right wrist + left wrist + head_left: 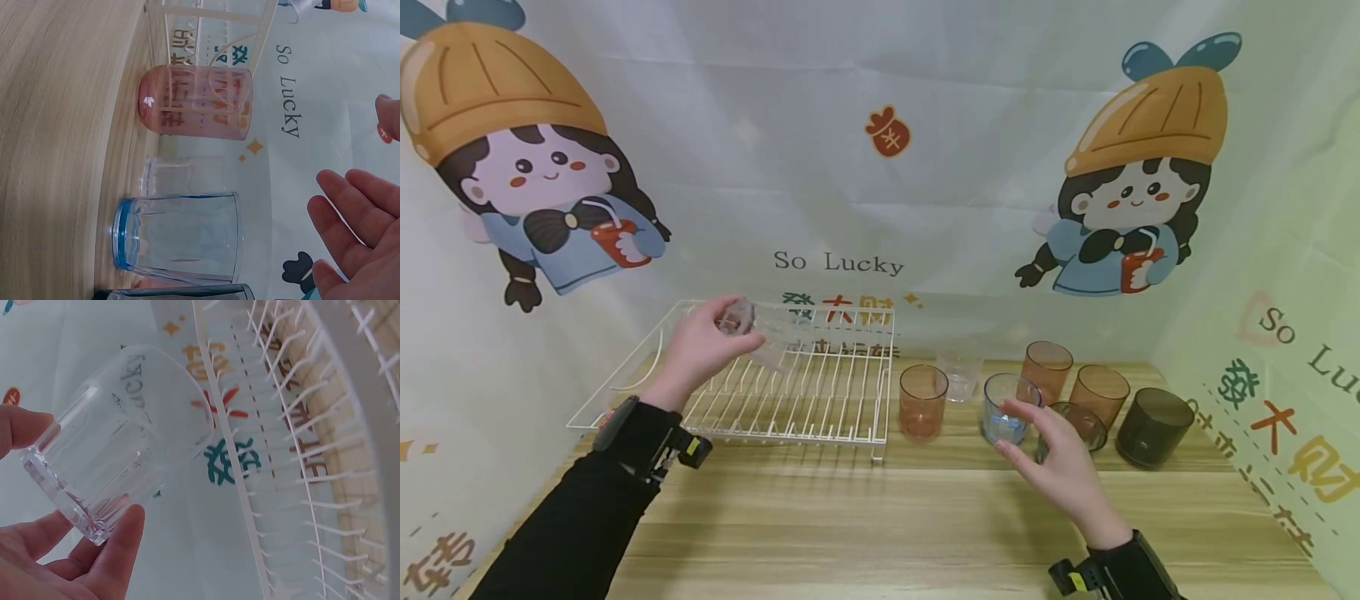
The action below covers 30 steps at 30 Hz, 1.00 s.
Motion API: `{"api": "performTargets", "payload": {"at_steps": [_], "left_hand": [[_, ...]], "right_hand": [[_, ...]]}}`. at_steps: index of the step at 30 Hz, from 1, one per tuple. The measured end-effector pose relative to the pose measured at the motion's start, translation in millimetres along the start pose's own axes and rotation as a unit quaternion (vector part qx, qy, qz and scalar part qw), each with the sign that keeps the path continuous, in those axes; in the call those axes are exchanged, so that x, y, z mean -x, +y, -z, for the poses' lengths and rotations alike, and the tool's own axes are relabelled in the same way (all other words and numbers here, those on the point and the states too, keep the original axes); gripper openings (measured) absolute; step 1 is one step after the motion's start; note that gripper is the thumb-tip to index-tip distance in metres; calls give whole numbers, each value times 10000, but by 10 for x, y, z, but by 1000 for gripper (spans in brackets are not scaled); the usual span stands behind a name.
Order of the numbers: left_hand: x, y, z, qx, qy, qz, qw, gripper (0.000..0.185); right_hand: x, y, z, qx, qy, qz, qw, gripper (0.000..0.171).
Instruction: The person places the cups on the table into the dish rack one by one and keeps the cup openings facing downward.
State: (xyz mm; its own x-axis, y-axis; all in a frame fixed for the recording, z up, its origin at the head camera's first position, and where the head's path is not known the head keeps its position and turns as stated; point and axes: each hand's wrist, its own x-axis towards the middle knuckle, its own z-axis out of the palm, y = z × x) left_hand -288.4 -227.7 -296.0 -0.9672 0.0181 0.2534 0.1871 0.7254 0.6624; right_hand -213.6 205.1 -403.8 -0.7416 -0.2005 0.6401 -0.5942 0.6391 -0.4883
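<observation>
Left grip raised, curled, right grip spread

Makeshift booth, cartoon-print cloth walls, wood-grain table

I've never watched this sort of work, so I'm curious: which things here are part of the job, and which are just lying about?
Likely part of the job:
clear glass, in the left fingers
rack
blue glass, near the right fingers

Seemingly just about:
three pink glasses (may belong too)
second clear glass (likewise)
two dark glasses (likewise)
printed cloth
</observation>
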Motion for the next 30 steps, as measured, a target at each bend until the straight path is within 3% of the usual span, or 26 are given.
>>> {"api": "performTargets", "payload": {"at_steps": [19, 30], "left_hand": [[-307, -178, 166, -643, -49, 342, 9973, 74], [-476, -313, 188, -1088, 350, 399, 9926, 75]], "right_hand": [[-53, 48, 38, 415, -142, -72, 9990, 51], [-69, 115, 24, 643, -149, -148, 9977, 52]]}}
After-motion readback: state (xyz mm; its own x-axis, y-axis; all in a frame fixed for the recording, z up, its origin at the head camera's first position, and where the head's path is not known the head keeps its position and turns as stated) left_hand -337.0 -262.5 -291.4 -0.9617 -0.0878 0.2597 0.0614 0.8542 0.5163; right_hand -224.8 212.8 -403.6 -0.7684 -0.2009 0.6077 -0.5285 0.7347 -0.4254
